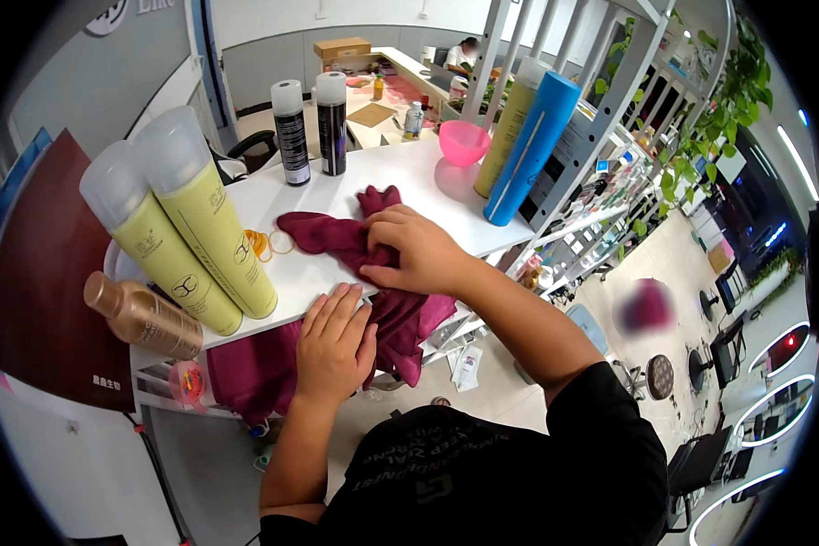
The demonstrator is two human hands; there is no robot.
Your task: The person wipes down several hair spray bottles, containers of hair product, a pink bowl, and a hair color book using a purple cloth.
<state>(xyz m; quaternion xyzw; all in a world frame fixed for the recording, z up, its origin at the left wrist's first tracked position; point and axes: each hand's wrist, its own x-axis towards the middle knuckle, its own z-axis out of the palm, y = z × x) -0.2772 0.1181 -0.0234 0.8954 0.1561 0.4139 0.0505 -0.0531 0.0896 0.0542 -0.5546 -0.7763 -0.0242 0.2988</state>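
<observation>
My right hand (416,252) grips a bunched part of a dark magenta cloth (334,239) on the white shelf top (382,164). More of the cloth hangs over the near edge beneath both hands. My left hand (334,341) lies at that edge with its palm down, fingers straight and side by side, the thumb a little apart; whether it pins any cloth is hidden. Left of the cloth are several orange rubber bands (259,244) and a pale one (282,241).
Tall yellow-green spray cans (211,232) and a bronze bottle (150,324) stand left. Black cans (291,140), a pink bowl (464,143) and a blue can (532,150) stand farther back. A metal rack (587,123) rises at right. A seated person (461,58) is in the distance.
</observation>
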